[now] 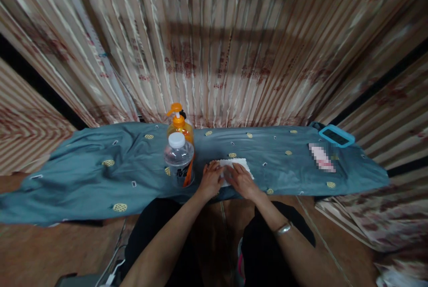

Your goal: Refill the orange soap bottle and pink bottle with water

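A small white cloth or paper towel [246, 164] with a ragged edge lies flat on the blue-green cover of the bench. My left hand [211, 179] rests on its left part, fingers pointing forward and lying on the sheet. Across from it, my right hand [242, 180] lies on the right part with its fingers stretched out and thumb toward the left hand. The two thumbs are close together; whether they pinch the sheet is blurred. Just left of my left hand stands a clear plastic bottle [176, 158] with a white cap and an orange-and-black marking.
Behind the clear bottle stands an orange pump bottle [178, 122]. At the right end lie a blue-framed device [336, 136] and a pixelated pinkish item [321, 157]. The narrow bench cover [83, 175] is wrinkled at left. Patterned curtains [214, 55] hang close behind.
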{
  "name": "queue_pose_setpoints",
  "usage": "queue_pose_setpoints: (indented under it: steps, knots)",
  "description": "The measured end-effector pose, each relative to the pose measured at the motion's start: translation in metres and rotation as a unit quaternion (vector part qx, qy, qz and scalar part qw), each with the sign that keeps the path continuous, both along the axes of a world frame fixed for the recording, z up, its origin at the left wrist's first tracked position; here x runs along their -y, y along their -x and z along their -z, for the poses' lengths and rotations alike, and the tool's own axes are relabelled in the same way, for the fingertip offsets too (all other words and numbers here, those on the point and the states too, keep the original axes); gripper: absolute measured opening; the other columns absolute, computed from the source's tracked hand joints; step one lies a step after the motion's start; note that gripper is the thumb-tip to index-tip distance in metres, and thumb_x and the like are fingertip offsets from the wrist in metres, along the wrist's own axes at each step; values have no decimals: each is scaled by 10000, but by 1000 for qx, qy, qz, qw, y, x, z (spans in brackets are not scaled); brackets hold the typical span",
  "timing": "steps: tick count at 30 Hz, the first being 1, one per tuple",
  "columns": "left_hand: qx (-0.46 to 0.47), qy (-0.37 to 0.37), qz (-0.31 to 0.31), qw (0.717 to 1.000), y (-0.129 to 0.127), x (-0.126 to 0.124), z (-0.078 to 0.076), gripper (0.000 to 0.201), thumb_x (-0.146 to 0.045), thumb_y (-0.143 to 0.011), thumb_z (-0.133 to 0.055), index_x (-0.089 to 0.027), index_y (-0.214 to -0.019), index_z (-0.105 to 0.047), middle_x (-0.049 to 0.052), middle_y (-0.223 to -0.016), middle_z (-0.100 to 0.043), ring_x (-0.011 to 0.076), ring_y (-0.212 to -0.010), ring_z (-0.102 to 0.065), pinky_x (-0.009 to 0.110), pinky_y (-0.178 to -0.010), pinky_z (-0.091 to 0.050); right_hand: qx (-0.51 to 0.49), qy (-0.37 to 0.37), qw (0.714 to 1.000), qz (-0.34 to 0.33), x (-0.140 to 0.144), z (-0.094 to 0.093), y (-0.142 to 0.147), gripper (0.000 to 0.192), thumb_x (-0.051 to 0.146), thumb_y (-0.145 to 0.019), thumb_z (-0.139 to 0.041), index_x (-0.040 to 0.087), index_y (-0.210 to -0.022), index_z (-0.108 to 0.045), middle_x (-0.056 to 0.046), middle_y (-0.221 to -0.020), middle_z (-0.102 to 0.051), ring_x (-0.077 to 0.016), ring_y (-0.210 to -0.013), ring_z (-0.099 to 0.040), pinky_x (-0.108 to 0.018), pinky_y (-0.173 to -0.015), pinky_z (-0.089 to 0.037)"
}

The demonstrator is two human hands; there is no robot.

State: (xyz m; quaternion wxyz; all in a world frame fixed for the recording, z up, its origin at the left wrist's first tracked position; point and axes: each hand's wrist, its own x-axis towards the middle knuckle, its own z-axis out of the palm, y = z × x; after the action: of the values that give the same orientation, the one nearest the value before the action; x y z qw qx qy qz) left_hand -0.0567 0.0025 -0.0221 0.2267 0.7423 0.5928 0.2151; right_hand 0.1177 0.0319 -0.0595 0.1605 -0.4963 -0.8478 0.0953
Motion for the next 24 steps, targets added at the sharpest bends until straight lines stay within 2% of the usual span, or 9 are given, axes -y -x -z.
queue_pose_setpoints:
  steps: [3, 6, 9, 11, 12, 14, 18, 21, 24]
  knots:
    - [66, -69, 7, 995, 3, 19, -21, 456, -185, -881, -597, -218, -1334, -558, 129, -1519, -480, 284, -1449, -411, 544, -1220, -322, -28, -2, 1000, 4, -4, 2, 0, 461, 359, -943, -617, 199, -1366, -524, -128, -1446, -508, -307, -1321, -499, -567, -1064, -436]
    - [116, -192, -17, 974, 16, 50, -52, 477, -265, -930, -558, -246, -1401, -484, 120, -1540, -444, 261, -1442, -418, 482, -1197, -381, -55, 0, 998, 11, -4, 0, 0, 482, 366, -952, -600, 204, -1394, -495, -132, -1461, -492, -309, -1326, -495, -565, -1060, -442]
    - [128, -327, -122, 928, 38, 79, -75, 573, -313, -912, -617, -289, -1445, -407, 104, -1529, -440, 274, -1442, -406, 502, -1214, -337, -76, 8, 997, 18, -1, 0, 0, 485, 380, -957, -590, 206, -1399, -491, -134, -1461, -493, -306, -1321, -501, -564, -1062, -441]
    - [155, -365, -222, 891, 53, 86, -78, 771, -352, -825, -733, -281, -1481, -334, 119, -1553, -387, 303, -1475, -339, 528, -1235, -277, -87, 13, 996, 23, 1, -1, 1, 491, 393, -954, -593, 205, -1397, -494, -134, -1461, -494, -308, -1324, -498, -568, -1066, -435]
    - [179, -358, -267, 876, 59, 84, -76, 876, -369, -773, -784, -271, -1495, -298, 130, -1563, -364, 311, -1489, -307, 530, -1243, -252, -93, 15, 995, 26, 2, -1, 1, 493, 397, -953, -594, 204, -1396, -494, -134, -1463, -492, -309, -1327, -494, -570, -1068, -432]
    - [251, -311, -321, 859, 69, 71, -65, 973, -377, -692, -840, -249, -1483, -287, 151, -1556, -360, 325, -1480, -316, 532, -1234, -263, -105, 21, 994, 30, 2, -3, 1, 494, 401, -950, -598, 203, -1392, -498, -134, -1464, -491, -310, -1330, -491, -573, -1071, -427]
    - [367, -212, -340, 839, 79, 37, -40, 916, -302, -592, -867, -205, -1363, -382, 155, -1426, -502, 300, -1323, -531, 469, -1145, -415, -132, 36, 990, 32, 4, -8, 3, 473, 403, -942, -611, 198, -1359, -527, -128, -1435, -517, -304, -1309, -509, -568, -1065, -431]
    - [346, -181, -360, 848, 82, 26, -37, 879, -271, -535, -889, -228, -1288, -439, 106, -1307, -599, 295, -1257, -587, 466, -1104, -451, -165, 46, 985, 31, 7, -16, 6, 441, 398, -934, -625, 192, -1318, -557, -120, -1395, -549, -294, -1283, -529, -563, -1059, -436]
    - [316, -162, -378, 855, 81, 27, -43, 812, -238, -528, -883, -241, -1227, -471, 69, -1189, -655, 292, -1175, -639, 467, -1039, -498, -216, 53, 975, 25, 14, -32, 10, 397, 397, -930, -633, 185, -1262, -590, -110, -1335, -589, -278, -1231, -567, -550, -1040, -453]
